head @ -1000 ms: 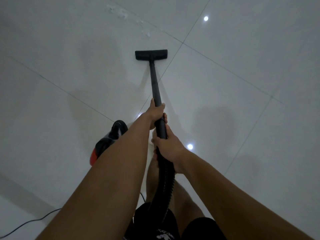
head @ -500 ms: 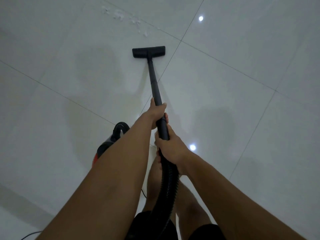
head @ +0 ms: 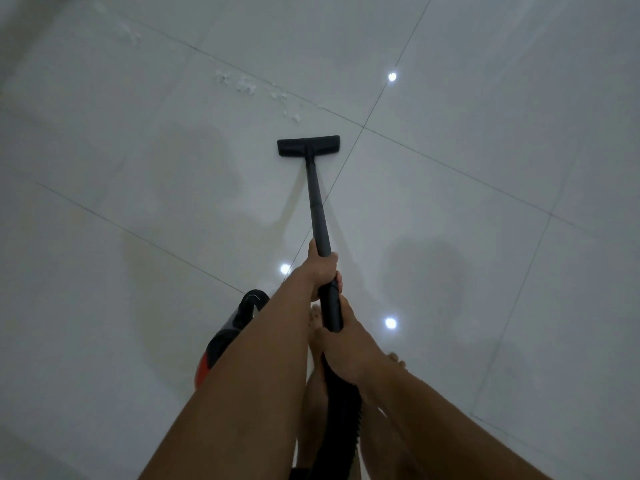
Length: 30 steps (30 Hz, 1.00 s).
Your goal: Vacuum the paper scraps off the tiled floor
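Note:
A black vacuum wand (head: 317,206) runs from my hands down to a flat black floor nozzle (head: 308,145) resting on the white tiled floor (head: 485,254). My left hand (head: 320,268) grips the wand higher up. Just below it my right hand (head: 346,344) holds the wand where the ribbed black hose (head: 341,410) begins. Several small white paper scraps (head: 254,88) lie in a loose line along a grout joint, beyond and left of the nozzle. A few more scraps (head: 130,34) lie farther back at the left.
The red and black vacuum body (head: 228,337) sits on the floor to the left of my arms, partly hidden by my left forearm. My bare feet (head: 317,327) stand beneath the hose. Ceiling lights reflect as bright dots on the glossy tiles.
The view has tilted so the nozzle and scraps sit lower in frame. More floor beyond the scraps shows. Both hands keep the same grip on the wand.

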{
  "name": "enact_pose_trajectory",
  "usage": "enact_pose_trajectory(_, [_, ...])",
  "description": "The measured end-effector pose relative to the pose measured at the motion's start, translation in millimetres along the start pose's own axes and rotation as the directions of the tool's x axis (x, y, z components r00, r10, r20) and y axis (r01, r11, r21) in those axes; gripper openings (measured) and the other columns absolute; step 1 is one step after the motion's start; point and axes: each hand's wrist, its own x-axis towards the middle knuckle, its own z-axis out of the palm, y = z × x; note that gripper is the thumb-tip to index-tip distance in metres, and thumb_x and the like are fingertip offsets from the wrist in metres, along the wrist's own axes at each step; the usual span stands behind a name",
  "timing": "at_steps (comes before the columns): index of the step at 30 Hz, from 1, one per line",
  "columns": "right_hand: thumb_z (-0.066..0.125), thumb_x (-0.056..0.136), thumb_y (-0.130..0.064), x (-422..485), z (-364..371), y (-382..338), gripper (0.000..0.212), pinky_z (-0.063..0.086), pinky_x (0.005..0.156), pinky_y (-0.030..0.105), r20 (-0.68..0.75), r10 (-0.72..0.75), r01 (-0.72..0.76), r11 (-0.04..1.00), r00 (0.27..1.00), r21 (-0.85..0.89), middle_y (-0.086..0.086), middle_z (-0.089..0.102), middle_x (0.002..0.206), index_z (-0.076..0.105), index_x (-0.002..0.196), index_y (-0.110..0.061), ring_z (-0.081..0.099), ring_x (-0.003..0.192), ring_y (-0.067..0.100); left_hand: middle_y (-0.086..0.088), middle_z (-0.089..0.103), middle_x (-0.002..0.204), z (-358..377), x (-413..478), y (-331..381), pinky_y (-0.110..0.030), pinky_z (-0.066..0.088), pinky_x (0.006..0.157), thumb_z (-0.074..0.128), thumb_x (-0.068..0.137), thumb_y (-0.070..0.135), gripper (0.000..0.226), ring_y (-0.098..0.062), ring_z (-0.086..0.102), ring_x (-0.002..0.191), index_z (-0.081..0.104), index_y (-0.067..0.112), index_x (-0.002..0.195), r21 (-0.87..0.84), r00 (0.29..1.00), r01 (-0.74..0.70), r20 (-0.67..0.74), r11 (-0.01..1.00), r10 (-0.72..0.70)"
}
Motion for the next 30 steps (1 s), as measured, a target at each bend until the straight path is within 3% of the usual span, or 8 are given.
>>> enact_pose_trajectory(6, [0.054,0.102,-0.01,25,19,-16,0.048,0.049,0.042,0.022,-0.013,-0.012,0.013,0.997,1.0,0.077,0.013,0.054,0.076,0.036,0.145,-0.023,0.052,0.039,0.007,-0.009,0.05,0.061,-22,11,21,-0.029,0.05,0.046,0.039,0.109,0.022,0.06,-0.017,0.049,0.046,0.009,0.045,0.155,0.02,1.0,-0.031,0.002,0.999,0.031])
enact_pose_trajectory(11, [0.055,0.101,-0.01,43,19,-34,0.057,0.048,0.043,0.023,-0.029,-0.012,0.013,1.0,1.0,0.017,0.013,0.056,0.077,0.033,0.151,-0.029,0.052,0.039,0.009,-0.008,0.051,0.057,-28,29,39,-0.032,0.052,0.052,0.04,0.109,0.024,0.065,-0.018,0.051,0.047,0.004,0.049,0.156,0.038,0.999,-0.037,-0.012,0.999,0.037])
enact_pose_trajectory(13, [0.053,0.103,-0.01,40,11,-51,0.059,0.043,0.04,0.013,-0.044,-0.037,0.035,0.997,0.998,-0.065,0.006,0.054,0.075,0.03,0.154,-0.03,0.051,0.034,0.002,-0.008,0.051,0.057,-28,37,48,-0.033,0.052,0.056,0.04,0.109,0.023,0.067,-0.018,0.05,0.048,0.002,0.05,0.157,0.026,0.999,-0.038,-0.025,0.999,0.039])
enact_pose_trajectory(17, [0.047,0.108,-0.013,32,-13,-98,0.056,0.033,0.045,-0.006,-0.053,-0.093,0.076,0.963,0.994,-0.257,-0.017,0.023,0.077,0.025,0.159,-0.021,0.047,0.042,-0.02,-0.008,0.051,0.058,-25,51,74,-0.033,0.052,0.058,0.04,0.11,0.025,0.069,-0.018,0.05,0.049,-0.002,0.051,0.158,0.016,0.999,-0.041,-0.034,0.999,0.041])
enact_pose_trajectory(20, [0.045,0.107,-0.011,48,-22,-109,0.061,0.033,0.036,0.0,-0.026,-0.078,0.067,0.954,0.997,-0.291,-0.012,0.033,0.075,0.021,0.16,-0.027,0.039,0.032,-0.024,-0.007,0.051,0.056,-22,60,95,-0.032,0.052,0.057,0.039,0.11,0.025,0.068,-0.017,0.05,0.049,-0.002,0.05,0.158,0.002,0.998,-0.046,-0.043,0.999,0.046])
enact_pose_trajectory(22, [0.046,0.105,-0.01,56,-28,-116,0.067,0.032,0.032,0.004,-0.001,-0.079,0.076,0.963,0.997,-0.258,-0.003,0.045,0.074,0.016,0.161,-0.031,0.049,0.032,-0.009,-0.007,0.051,0.057,-19,67,108,-0.031,0.052,0.055,0.039,0.109,0.025,0.068,-0.017,0.05,0.05,-0.001,0.049,0.158,-0.004,0.998,-0.047,-0.048,0.999,0.047])
enact_pose_trajectory(26, [0.049,0.105,-0.013,78,-37,-124,0.074,0.039,0.035,0.009,0.003,-0.043,0.043,0.986,0.999,-0.16,0.003,0.058,0.085,0.009,0.162,-0.039,0.054,0.054,0.009,-0.007,0.05,0.06,-16,78,130,-0.031,0.052,0.055,0.04,0.109,0.025,0.069,-0.016,0.05,0.051,-0.002,0.051,0.158,-0.017,0.997,-0.05,-0.06,0.999,0.049])
enact_pose_trajectory(30, [0.049,0.104,-0.016,100,-45,-133,0.075,0.045,0.041,0.011,0.024,-0.056,0.059,0.985,0.998,-0.164,0.001,0.062,0.098,0.008,0.162,-0.04,0.059,0.066,0.011,-0.007,0.048,0.064,-15,88,150,-0.028,0.051,0.05,0.041,0.109,0.025,0.069,-0.015,0.048,0.051,-0.001,0.051,0.158,-0.045,0.996,-0.05,-0.073,0.998,0.046])
